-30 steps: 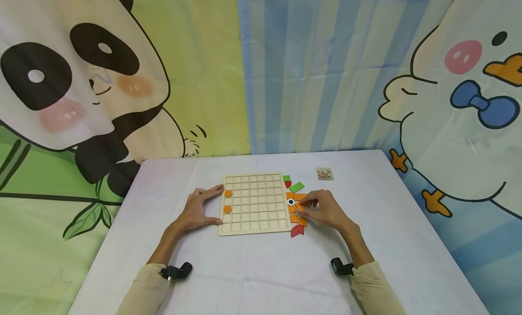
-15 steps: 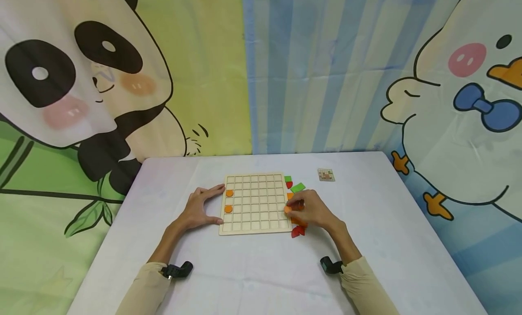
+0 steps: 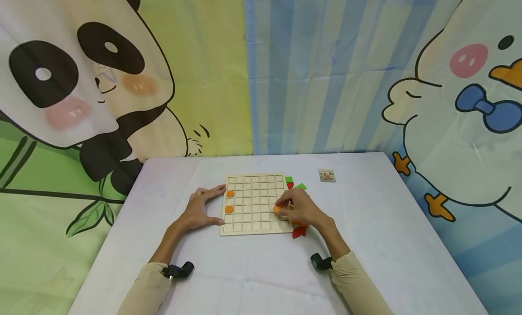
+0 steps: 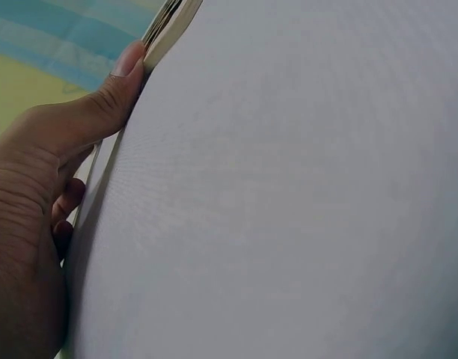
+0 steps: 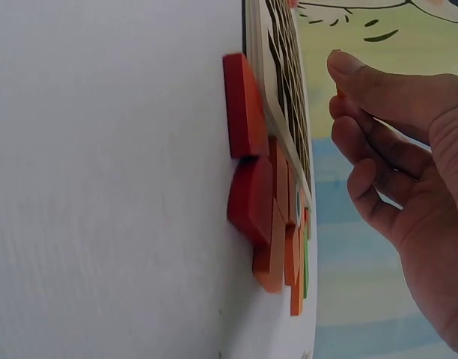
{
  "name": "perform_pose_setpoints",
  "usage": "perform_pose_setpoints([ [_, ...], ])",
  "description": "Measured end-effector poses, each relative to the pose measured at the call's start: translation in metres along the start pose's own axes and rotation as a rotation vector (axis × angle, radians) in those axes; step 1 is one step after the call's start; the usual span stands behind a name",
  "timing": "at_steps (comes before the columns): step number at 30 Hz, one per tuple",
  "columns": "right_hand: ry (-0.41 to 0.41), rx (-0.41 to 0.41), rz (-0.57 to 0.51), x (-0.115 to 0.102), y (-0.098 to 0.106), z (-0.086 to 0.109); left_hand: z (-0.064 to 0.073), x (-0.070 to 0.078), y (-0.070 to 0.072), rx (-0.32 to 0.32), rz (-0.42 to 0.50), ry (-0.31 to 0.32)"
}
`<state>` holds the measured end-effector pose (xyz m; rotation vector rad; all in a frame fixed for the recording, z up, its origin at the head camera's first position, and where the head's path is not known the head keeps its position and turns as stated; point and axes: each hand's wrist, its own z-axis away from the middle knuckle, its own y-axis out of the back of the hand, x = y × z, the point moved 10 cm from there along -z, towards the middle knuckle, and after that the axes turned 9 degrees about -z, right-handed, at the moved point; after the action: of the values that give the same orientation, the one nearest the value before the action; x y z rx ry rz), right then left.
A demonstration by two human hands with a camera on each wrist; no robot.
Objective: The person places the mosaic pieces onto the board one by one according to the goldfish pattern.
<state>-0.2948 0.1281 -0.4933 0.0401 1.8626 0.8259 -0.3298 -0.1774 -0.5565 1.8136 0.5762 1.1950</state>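
Observation:
A pale wooden board (image 3: 254, 210) with a grid of square cells lies on the table. Two orange discs (image 3: 230, 194) sit in cells of its leftmost column. My left hand (image 3: 197, 211) rests at the board's left edge, thumb and fingers spread apart along it; the thumb (image 4: 124, 78) touches the rim in the left wrist view. Over the right part of the grid, my right hand (image 3: 302, 208) pinches another orange disc (image 3: 277, 209) between thumb and fingertips. Only a sliver of that disc shows in the right wrist view, raised above the board.
Beside the board's right edge lie red pieces (image 3: 299, 232), orange pieces (image 5: 270, 254) and green pieces (image 3: 300, 186), partly hidden by my right hand in the head view. A small patterned card (image 3: 327, 175) lies at the back right of the white table (image 3: 253, 274).
My right hand has picked up an orange disc from the pile right of the board and moved left with it over the grid. The left hand stays at the board's edge.

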Motion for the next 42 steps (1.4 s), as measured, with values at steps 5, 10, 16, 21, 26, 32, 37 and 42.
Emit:
perform_pose_setpoints([
  [5, 0.009, -0.009, -0.019, -0.001, -0.010, -0.005, 0.001, -0.001, -0.001, 0.001, -0.006, -0.005],
  [10, -0.006, -0.021, -0.010, -0.003, -0.019, -0.011, 0.000, 0.000, 0.001, 0.010, -0.011, -0.011],
  [16, 0.015, -0.075, 0.001, -0.008, -0.033, -0.022, 0.000, 0.000, 0.002, 0.002, -0.015, -0.003],
  [21, 0.026, -0.085, -0.038, -0.012, -0.042, -0.028, -0.001, 0.002, 0.003, -0.001, 0.002, 0.004],
  [26, 0.021, -0.088, -0.024, -0.013, -0.053, -0.033, 0.000, 0.004, 0.003, 0.000, 0.000, 0.000],
  [32, 0.014, -0.100, 0.007, -0.016, -0.065, -0.038, -0.001, 0.002, 0.002, -0.001, -0.013, 0.003],
  [37, 0.039, -0.112, 0.026, -0.021, -0.074, -0.044, 0.000, 0.000, 0.002, 0.006, -0.018, 0.004],
  [42, 0.028, -0.124, 0.015, -0.024, -0.081, -0.047, 0.000, 0.000, 0.001, 0.009, -0.005, -0.007],
])
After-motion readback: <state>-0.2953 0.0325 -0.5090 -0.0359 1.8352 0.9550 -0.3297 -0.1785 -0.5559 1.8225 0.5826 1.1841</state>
